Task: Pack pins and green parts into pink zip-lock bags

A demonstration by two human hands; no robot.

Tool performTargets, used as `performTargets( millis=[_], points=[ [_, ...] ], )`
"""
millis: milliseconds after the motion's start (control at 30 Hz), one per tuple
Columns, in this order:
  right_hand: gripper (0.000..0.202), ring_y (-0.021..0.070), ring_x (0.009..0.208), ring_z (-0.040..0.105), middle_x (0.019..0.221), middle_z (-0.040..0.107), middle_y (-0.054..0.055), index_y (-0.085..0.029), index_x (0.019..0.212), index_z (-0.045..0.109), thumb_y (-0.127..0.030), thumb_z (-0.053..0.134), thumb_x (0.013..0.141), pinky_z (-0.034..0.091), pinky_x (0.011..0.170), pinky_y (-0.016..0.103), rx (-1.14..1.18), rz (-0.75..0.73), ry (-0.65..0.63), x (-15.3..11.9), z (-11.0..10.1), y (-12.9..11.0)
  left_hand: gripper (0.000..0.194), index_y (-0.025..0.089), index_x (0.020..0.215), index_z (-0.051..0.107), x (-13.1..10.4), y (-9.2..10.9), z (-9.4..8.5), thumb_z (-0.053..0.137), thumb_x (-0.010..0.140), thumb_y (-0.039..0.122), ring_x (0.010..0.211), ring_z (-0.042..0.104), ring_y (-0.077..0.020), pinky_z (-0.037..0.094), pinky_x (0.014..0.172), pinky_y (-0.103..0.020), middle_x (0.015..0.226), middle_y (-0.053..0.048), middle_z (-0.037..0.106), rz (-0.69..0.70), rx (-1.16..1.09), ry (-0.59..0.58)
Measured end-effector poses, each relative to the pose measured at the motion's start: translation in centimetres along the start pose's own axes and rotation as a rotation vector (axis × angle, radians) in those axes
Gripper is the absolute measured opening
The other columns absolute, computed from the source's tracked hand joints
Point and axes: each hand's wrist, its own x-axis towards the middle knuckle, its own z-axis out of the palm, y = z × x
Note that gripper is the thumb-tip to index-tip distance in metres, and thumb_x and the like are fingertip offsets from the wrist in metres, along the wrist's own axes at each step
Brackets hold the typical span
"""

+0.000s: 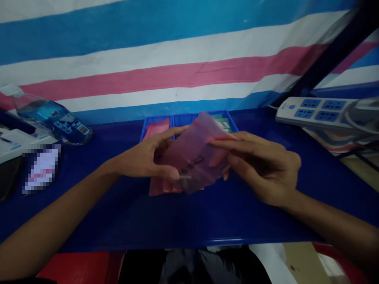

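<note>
A pink, see-through zip bag (pixel 197 148) with dark print is held up between both hands above the table. My left hand (pixel 151 156) grips its lower left part, thumb in front and the fingers partly hidden behind. My right hand (pixel 263 165) pinches the bag's right side near the red zip line. Whether anything lies inside the bag is hard to tell. Below and behind it are more pink bags (pixel 156 186). Further back sits a blue divided tray (pixel 185 118), with pink bags in its left compartment and green boards (pixel 222 122) in its right one; the middle is mostly covered.
On the blue table (pixel 133 221), a bottle with blue liquid (pixel 65 120) lies at the left, near a phone-like item with a blurred screen (pixel 43 169). A white power strip (pixel 319 112) with cables stands at the right. A striped sheet (pixel 177 51) hangs behind.
</note>
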Motion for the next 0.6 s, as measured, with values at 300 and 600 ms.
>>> performTargets(
  millis=[300, 600],
  points=[
    [0.017, 0.0144, 0.069, 0.067, 0.091, 0.073, 0.001, -0.025, 0.099, 0.074, -0.015, 0.071, 0.085, 0.054, 0.049, 0.027, 0.141, 0.153, 0.357, 0.8, 0.8, 1.2, 0.031, 0.023, 0.101, 0.073, -1.7, -2.1, 1.5, 0.081, 0.072, 0.03, 0.078, 0.072, -0.0202, 0.06, 0.07, -0.031, 0.091, -0.005, 0.075, -0.053, -0.236, 0.428],
    [0.061, 0.0168, 0.073, 0.07, 0.091, 0.07, -0.001, -0.036, 0.133, 0.054, -0.015, 0.076, 0.08, 0.06, 0.057, 0.03, 0.26, 0.233, 0.247, 0.4, 1.1, 1.8, 0.022, 0.021, 0.087, 0.072, -2.0, -2.1, 1.9, 0.084, 0.069, 0.026, 0.08, 0.07, -0.0158, 0.06, 0.074, -0.028, 0.087, 0.0, 0.072, 0.02, -0.238, 0.659]
  ],
)
